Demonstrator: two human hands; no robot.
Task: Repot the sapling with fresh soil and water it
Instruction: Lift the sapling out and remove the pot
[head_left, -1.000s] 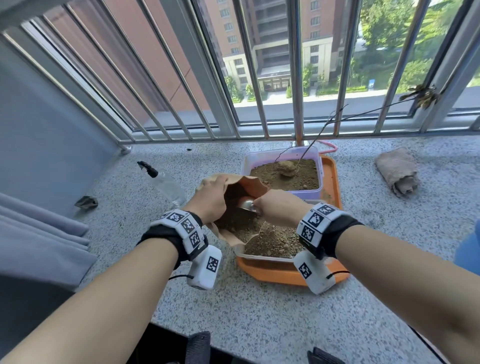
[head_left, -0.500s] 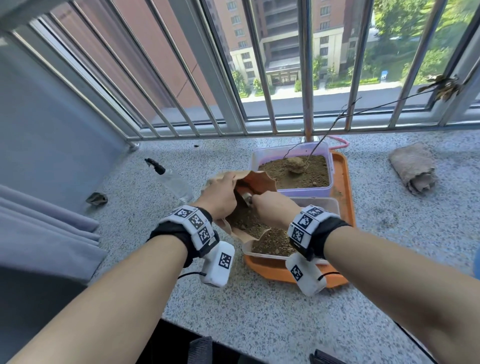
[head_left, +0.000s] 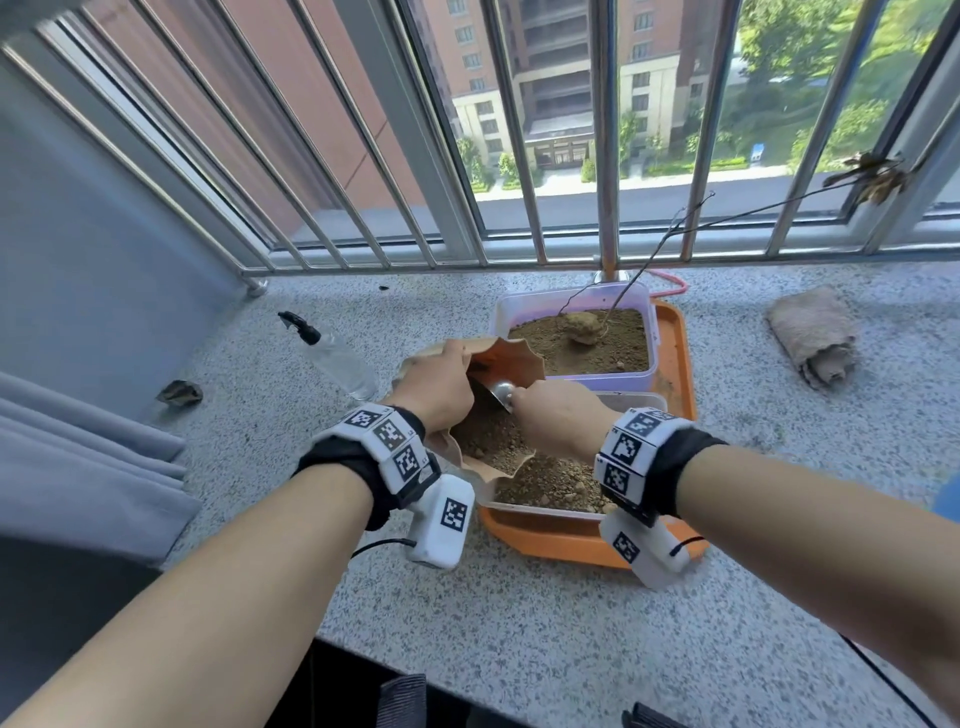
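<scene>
Sapling, bare-twigged, lies in the purple plastic tub just beyond the brown paper soil bag, whose rim the left hand grips while the right hand seemingly clasps a metal scoop.

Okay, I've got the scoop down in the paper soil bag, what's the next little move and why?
Probably lift the scoop out loaded and tip it into the purple tub. The right hand grips it inside the paper bag, which the left hand holds open, and the sapling's root ball sits exposed on the tub's soil.
</scene>
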